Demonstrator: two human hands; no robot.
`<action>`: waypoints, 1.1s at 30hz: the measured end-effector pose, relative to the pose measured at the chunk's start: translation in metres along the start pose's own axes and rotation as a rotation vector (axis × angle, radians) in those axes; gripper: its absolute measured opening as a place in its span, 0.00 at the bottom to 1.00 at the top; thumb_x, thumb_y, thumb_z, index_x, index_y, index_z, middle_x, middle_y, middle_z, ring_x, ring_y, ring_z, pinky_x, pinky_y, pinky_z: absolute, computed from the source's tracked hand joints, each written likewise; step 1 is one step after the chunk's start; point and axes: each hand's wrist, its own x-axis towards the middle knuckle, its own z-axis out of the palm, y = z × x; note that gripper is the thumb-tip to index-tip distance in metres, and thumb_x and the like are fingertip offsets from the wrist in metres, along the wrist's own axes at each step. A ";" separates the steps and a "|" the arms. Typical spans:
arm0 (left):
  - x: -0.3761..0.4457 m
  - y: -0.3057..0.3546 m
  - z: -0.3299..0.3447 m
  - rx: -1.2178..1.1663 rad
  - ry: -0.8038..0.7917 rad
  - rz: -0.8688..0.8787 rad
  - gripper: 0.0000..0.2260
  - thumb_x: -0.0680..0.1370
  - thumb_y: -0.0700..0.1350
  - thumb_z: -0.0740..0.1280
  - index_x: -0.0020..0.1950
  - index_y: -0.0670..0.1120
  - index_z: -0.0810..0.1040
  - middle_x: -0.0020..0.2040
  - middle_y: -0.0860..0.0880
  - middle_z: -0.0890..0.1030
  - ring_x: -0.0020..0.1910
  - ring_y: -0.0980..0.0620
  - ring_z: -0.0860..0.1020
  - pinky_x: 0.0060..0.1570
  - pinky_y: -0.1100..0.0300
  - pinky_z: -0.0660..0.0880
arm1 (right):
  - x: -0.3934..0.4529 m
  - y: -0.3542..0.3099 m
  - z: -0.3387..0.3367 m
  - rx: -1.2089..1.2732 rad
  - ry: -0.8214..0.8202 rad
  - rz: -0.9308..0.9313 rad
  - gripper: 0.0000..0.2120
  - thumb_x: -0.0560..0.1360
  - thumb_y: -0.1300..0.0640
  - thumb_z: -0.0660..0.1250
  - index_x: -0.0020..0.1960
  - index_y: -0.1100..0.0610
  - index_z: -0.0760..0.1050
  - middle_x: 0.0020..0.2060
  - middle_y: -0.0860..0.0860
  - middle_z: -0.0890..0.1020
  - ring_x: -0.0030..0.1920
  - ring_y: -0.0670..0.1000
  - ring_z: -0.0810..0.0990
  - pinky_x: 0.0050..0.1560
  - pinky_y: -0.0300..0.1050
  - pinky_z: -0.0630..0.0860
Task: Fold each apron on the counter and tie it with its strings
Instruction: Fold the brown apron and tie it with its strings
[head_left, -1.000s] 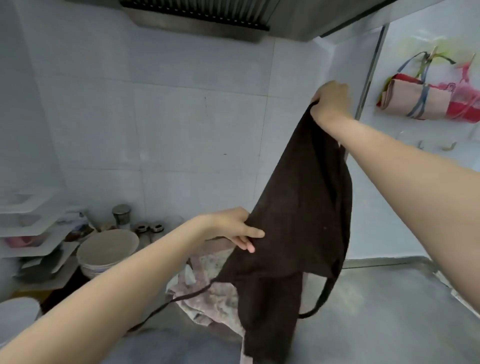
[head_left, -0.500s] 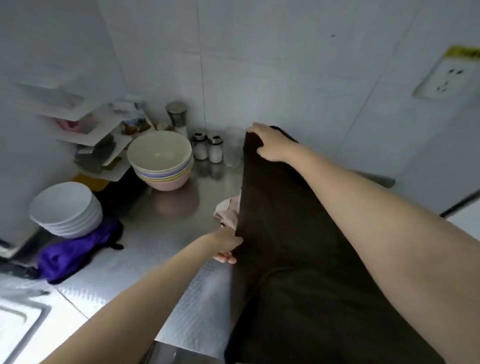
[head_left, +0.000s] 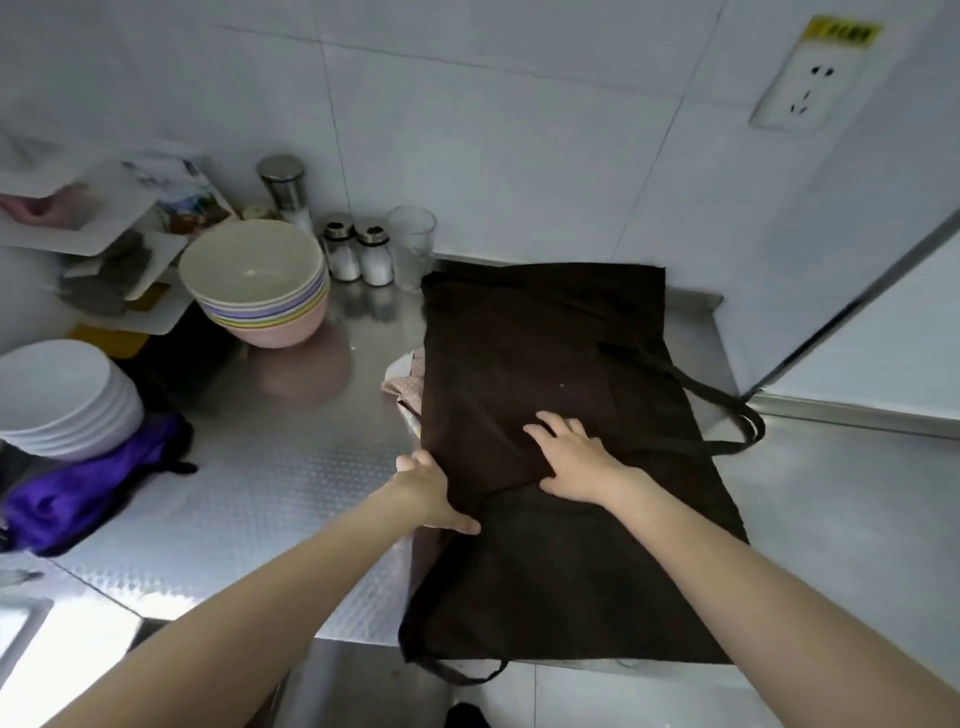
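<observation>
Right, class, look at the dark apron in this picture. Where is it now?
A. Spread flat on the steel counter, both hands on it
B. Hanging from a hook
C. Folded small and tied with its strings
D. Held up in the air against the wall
A: the dark apron lies spread on the steel counter, with the right hand flat on the cloth and the left hand at its left edge; its strings still trail loose.
</observation>
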 end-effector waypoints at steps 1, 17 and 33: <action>-0.004 0.004 0.004 0.018 0.004 -0.007 0.55 0.67 0.62 0.72 0.74 0.36 0.38 0.71 0.38 0.55 0.67 0.41 0.68 0.62 0.51 0.72 | -0.007 -0.002 0.010 -0.038 -0.009 0.012 0.40 0.74 0.56 0.67 0.77 0.53 0.45 0.76 0.51 0.44 0.75 0.58 0.46 0.72 0.59 0.55; -0.017 -0.059 0.007 0.030 0.010 -0.023 0.04 0.78 0.40 0.61 0.46 0.40 0.73 0.40 0.45 0.80 0.38 0.49 0.81 0.43 0.59 0.79 | -0.027 -0.066 0.040 -0.150 0.233 -0.041 0.27 0.77 0.68 0.55 0.75 0.56 0.58 0.75 0.56 0.54 0.73 0.60 0.54 0.68 0.53 0.65; 0.014 0.008 -0.014 0.536 0.322 0.472 0.34 0.76 0.52 0.65 0.76 0.52 0.50 0.77 0.45 0.48 0.75 0.42 0.50 0.71 0.47 0.59 | -0.025 0.051 0.032 0.711 0.257 0.760 0.31 0.78 0.58 0.60 0.76 0.47 0.50 0.69 0.63 0.59 0.66 0.62 0.65 0.65 0.53 0.68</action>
